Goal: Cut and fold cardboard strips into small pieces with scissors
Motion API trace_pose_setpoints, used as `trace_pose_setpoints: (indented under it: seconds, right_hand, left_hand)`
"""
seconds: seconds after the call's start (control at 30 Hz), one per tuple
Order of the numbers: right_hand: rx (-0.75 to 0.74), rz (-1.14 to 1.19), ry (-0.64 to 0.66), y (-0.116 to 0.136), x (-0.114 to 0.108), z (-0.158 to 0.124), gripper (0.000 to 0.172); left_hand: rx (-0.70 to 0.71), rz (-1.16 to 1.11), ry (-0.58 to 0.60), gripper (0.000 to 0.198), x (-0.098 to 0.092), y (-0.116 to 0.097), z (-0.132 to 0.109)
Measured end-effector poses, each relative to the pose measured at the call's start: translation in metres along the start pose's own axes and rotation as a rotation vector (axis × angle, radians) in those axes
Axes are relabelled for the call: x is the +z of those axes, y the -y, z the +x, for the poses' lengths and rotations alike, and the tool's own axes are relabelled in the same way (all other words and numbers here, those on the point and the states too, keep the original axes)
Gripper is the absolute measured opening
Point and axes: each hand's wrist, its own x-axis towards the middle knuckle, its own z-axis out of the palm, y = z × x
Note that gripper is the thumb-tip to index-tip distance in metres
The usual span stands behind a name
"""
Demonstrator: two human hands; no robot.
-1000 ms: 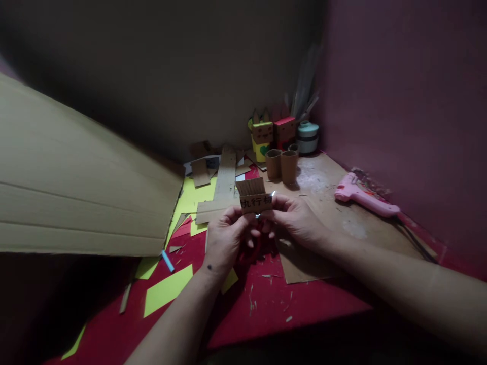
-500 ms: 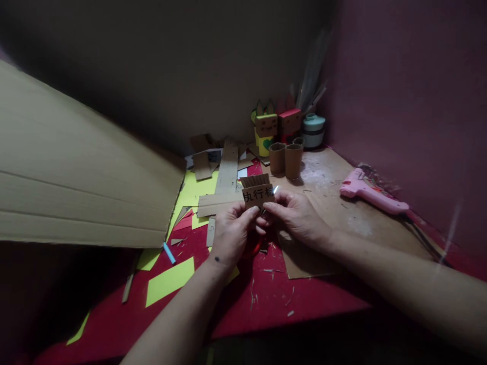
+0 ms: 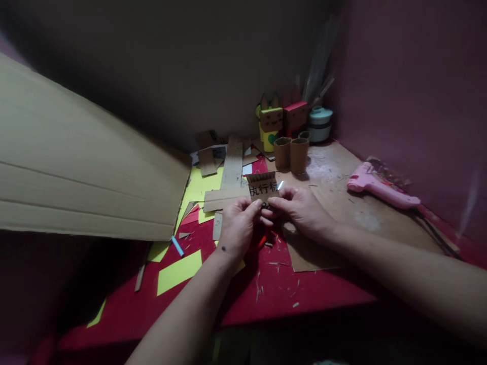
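Observation:
A small piece of brown cardboard point(image 3: 264, 189) with black printed characters is held up between both hands over the table. Its top edge shows ridged corrugation and bends away from the printed face. My left hand point(image 3: 240, 223) pinches its lower left part, thumb on the front. On the lower right, my right hand point(image 3: 300, 208) grips it with the thumb in front. A small shiny tip point(image 3: 280, 185) sticks out by the right fingers; what it belongs to is hidden. Beneath the hands, a red loop point(image 3: 260, 242) lies partly covered on the red tabletop point(image 3: 274, 299).
Cardboard tubes point(image 3: 299, 157) stand behind the hands, near a yellow figure point(image 3: 269, 137), a red figure point(image 3: 296, 119) and a lidded pot point(image 3: 320, 124). A pink glue gun point(image 3: 380, 187) lies right. Yellow paper point(image 3: 179, 272) and cardboard strips point(image 3: 233, 162) lie left, beside a large cardboard panel point(image 3: 87, 162).
The cardboard piece now shows more of its printed face, with further print visible low down. Both hands still hold it. The whole view has shifted slightly.

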Motion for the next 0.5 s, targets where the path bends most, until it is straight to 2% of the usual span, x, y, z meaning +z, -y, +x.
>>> trace_pose_setpoints:
  seconds: [0.13,0.5]
  right_hand:
    - [0.006,0.057,0.054,-0.0019,-0.0005,0.0005,0.029]
    - [-0.022,-0.075,-0.041,-0.0044,-0.0035,0.0017,0.026]
  left_hand:
    - [-0.015,0.016,-0.001,0.019,0.0014,-0.0023,-0.0013]
    - [0.027,-0.086,-0.040,0.019,0.0036,0.0018,-0.0014]
